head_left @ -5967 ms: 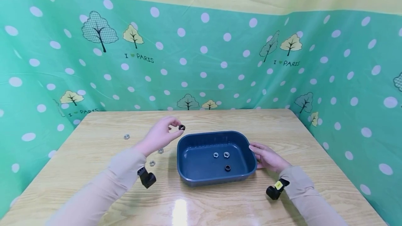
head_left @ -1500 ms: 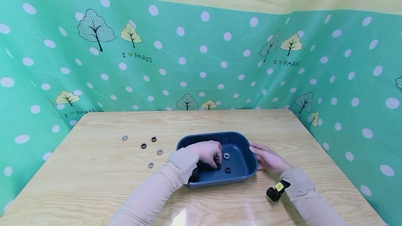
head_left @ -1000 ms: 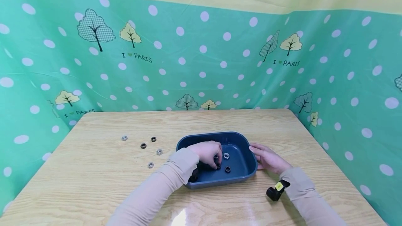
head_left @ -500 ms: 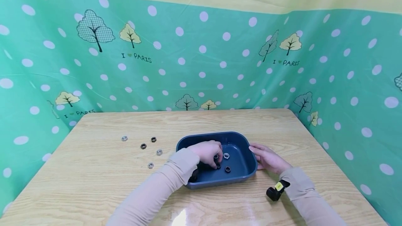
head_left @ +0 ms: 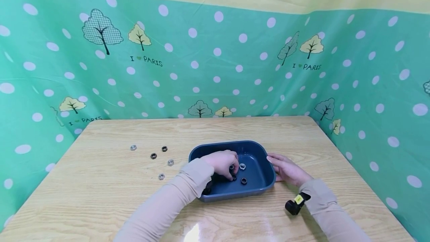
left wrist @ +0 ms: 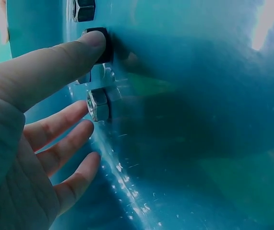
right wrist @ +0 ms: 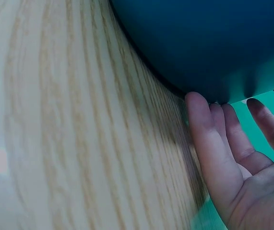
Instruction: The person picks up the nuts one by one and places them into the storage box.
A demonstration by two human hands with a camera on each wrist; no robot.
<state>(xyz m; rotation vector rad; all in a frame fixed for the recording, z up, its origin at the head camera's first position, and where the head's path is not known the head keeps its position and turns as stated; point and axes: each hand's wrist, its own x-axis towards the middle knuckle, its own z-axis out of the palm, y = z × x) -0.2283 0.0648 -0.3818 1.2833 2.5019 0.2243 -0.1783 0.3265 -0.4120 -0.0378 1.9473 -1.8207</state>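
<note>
Inside the dark blue plastic tray (head_left: 231, 197), my left hand (head_left: 221, 163) pinches a black hex nut (head_left: 234, 177) low over the floor. In the left wrist view my thumb lies on the black nut's face, and the index finger is hidden behind it. The other fingers spread loosely near a silver nut (left wrist: 99, 105). Beside the hand in the tray are a silver nut (head_left: 242, 166), another nut (head_left: 231, 167) partly covered by my fingers, and a second black nut (head_left: 243, 181). My right hand (head_left: 288, 170) touches the tray's right end with relaxed, nearly straight fingers.
Left of the tray, two black nuts (head_left: 164, 148) and several silver nuts (head_left: 170, 162) lie scattered on the wooden table (head_left: 84, 182). A green dotted curtain (head_left: 215, 85) hangs behind the table and along its right side.
Six seconds ago my left hand held a black nut above the table, beyond the tray's left end; now it is down inside the tray. Over the last 1.5 seconds both hands stay still.
</note>
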